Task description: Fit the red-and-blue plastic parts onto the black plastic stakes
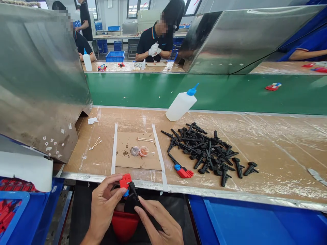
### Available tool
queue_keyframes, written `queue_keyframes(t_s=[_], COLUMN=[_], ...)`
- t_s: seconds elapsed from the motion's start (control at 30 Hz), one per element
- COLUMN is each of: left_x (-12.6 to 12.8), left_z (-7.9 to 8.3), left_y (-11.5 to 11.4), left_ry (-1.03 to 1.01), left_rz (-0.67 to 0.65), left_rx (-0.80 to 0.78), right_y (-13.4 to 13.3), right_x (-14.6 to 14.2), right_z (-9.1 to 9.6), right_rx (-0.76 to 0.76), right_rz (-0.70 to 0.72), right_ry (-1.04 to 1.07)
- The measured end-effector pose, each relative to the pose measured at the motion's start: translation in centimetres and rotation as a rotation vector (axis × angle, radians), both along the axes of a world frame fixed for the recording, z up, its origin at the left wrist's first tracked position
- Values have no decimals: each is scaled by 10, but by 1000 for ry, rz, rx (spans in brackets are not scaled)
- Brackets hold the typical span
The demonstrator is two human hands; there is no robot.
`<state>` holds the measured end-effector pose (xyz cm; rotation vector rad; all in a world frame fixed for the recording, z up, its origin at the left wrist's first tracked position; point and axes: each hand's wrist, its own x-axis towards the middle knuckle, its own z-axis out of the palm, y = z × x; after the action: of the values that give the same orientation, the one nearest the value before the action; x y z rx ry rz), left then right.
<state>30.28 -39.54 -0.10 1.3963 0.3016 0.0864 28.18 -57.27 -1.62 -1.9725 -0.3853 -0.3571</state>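
My left hand (103, 206) pinches a small red plastic part (125, 180) with a blue piece under it, held just below the bench's front edge. My right hand (159, 219) grips a black plastic stem (133, 191) that meets the red part. Both hands hover over a red bowl (125, 224) in my lap. On the bench lies one assembled red, blue and black piece (182, 170). A pile of several black stems (209, 151) spreads to its right.
A white squeeze bottle (182, 103) with a blue cap lies tilted behind the pile. Two small cups (139, 151) and cotton swabs (95, 144) rest on cardboard. Blue bins (15, 211) of red parts stand at left. A green conveyor (230, 92) runs behind; people work beyond it.
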Motion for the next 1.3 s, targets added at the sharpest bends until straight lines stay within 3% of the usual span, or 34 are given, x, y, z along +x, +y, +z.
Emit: queue_keyframes(t_s=[0.2, 0.37, 0.57, 0.63, 0.77, 0.83, 1.0, 1.3], left_x=[-2, -4, -5, -3, 0, 0, -2, -4], left_z=[-4, 2, -1, -4, -8, -11, -13, 0], left_y=[4, 4, 6, 8, 10, 10, 10, 6], left_ry=[-34, -116, -8, 44, 126, 133, 161, 262], left_rz=[-135, -273, -199, -152, -102, -111, -110, -164], left_rx=[39, -37, 78, 89, 26, -38, -204, -406], right_y=[3, 8, 7, 1, -8, -9, -11, -10], right_x=[-4, -11, -12, -10, -4, -1, 1, 4], right_z=[-5, -12, -8, -6, 1, 4, 6, 5], right_rx=[189, 420, 512, 431, 79, -10, -71, -34], right_rz=[-54, -86, -61, -24, -22, -30, -4, 8], right_ry=[183, 426, 513, 413, 51, -53, -82, -107])
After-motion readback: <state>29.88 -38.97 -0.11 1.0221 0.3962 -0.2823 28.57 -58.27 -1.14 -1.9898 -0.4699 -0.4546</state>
